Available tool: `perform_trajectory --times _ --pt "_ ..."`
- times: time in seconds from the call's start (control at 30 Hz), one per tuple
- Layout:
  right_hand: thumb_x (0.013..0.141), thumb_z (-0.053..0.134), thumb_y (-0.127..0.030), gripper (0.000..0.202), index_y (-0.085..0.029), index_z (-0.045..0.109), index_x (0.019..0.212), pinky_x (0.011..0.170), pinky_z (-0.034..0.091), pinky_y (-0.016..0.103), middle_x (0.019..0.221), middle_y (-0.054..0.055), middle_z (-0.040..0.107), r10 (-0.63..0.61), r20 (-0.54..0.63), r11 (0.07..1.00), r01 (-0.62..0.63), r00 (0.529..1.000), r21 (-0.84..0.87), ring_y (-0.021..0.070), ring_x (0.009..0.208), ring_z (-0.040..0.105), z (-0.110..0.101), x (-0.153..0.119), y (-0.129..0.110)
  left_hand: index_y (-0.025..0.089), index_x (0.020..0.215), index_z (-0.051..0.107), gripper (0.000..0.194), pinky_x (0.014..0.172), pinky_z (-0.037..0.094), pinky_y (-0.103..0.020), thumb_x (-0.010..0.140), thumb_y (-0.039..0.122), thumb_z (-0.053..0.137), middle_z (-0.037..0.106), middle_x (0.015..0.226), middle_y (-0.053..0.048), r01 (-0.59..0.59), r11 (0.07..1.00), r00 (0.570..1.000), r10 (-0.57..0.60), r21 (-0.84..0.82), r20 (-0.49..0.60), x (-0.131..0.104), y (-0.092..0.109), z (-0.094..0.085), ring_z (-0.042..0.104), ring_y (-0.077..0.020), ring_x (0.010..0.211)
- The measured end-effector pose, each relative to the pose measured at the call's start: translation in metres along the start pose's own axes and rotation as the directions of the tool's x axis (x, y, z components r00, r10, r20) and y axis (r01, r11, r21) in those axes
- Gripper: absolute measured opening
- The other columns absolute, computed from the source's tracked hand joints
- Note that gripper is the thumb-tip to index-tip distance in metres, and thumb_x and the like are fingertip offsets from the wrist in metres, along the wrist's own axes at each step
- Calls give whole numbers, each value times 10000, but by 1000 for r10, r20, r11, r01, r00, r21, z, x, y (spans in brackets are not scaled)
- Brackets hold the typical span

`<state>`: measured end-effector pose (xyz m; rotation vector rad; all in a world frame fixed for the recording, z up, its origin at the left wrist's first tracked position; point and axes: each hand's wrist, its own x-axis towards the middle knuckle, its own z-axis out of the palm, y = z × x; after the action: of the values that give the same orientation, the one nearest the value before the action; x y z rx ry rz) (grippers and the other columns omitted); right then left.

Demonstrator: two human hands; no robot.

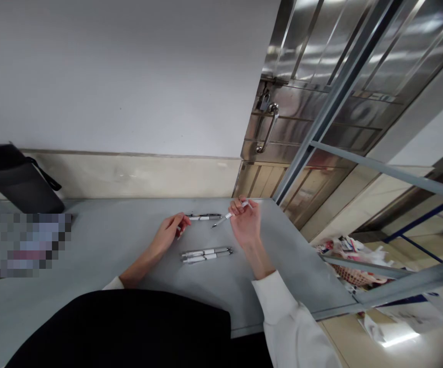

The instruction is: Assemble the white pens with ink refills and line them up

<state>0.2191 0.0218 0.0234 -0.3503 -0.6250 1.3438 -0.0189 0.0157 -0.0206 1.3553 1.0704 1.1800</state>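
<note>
Over the grey tabletop [117, 225], my right hand [246, 227] is turned palm up with its fingers curled around a white and grey pen [228, 216]. The pen's dark tip points down to the left. My left hand [168, 232] rests loosely bent, its fingers a little apart, by the left end of a white and dark pen [204, 217] lying on the table. Whether its fingertips touch that pen is hard to make out. Closer to my body, a small group of similar pens [206, 254] lies side by side, between my two forearms.
A dark pouch with a wrist strap [18, 176] leans at the back left, with a pixelated flat item [33, 245] in front. A white wall [129, 76] stands behind. Metal frame bars [336, 92] edge the right, near a padlocked metal door [294, 117] and a pink basket [354, 273].
</note>
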Motion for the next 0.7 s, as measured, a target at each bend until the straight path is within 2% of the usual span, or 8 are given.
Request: perform_trajectory --times 0.1,0.33,0.53,0.7 --pt "993 534 -386 254 -246 516 782 553 415 253 688 -51 224 -9 -2 1000 9 1000 4 157 574 293 0 0 -1 178 765 716 570 530 367 -260 840 736 626 513 649 1 -2 1000 1000 2 2 3 -1 1 0 480 -155 599" --pt "962 532 -266 179 -225 549 789 552 397 220 697 -51 234 3 -3 997 -3 1000 71 142 582 306 2 -1 0 181 769 715 558 536 374 -263 864 722 614 524 639 -1 -6 1000 1000 6 16 5 -1 1 0 489 -159 596" --pt "977 511 -274 207 -229 537 776 545 401 226 682 -50 233 -1 -2 999 1 1000 47 148 574 294 2 -1 -1 177 769 715 566 535 374 -261 852 729 625 520 642 1 -2 1000 1000 2 5 13 -1 0 -1 483 -156 597" --pt "1003 522 -346 252 -235 531 777 548 416 223 686 -49 242 -12 -4 998 12 1000 67 148 576 305 2 -2 -2 175 778 706 572 540 368 -262 850 735 610 510 650 3 3 1000 1000 -3 19 22 1 -1 -1 478 -157 602"
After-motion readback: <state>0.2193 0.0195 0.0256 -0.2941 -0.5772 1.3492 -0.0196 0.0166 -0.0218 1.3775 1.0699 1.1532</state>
